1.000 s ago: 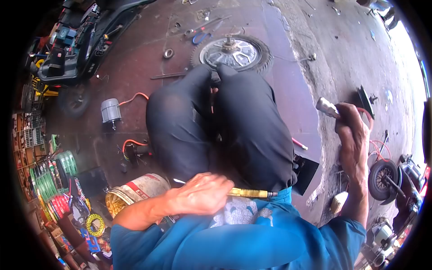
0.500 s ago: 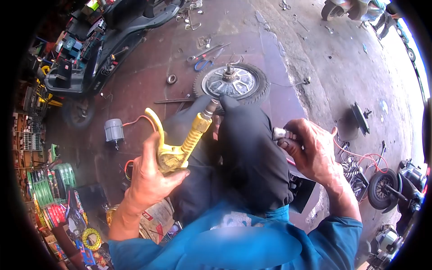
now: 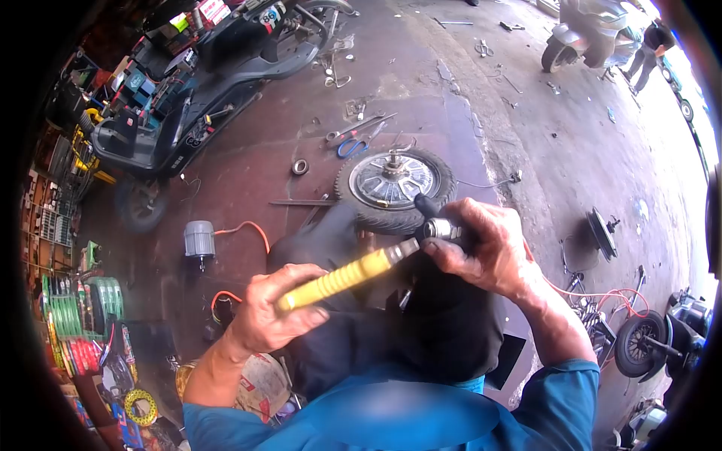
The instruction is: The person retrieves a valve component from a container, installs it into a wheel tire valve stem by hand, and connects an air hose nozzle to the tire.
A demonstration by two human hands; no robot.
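My left hand is wrapped round the rear of a yellow air tool, whose metal tip points up and right. My right hand grips a silver hose coupling with an orange-red hose trailing behind it. Tip and coupling are very close, just above my knees; whether they touch is hard to tell. Beyond them a wheel with a black tyre lies flat on the floor.
A small grey motor stands left of my legs, near a bucket. Scissors, a metal ring and tools lie around the wheel. A dark scooter body is at upper left. A person stands far right.
The yellow tool has swung down to point right, and my right hand has brought the coupling left and up to its tip. The view has tilted upward.
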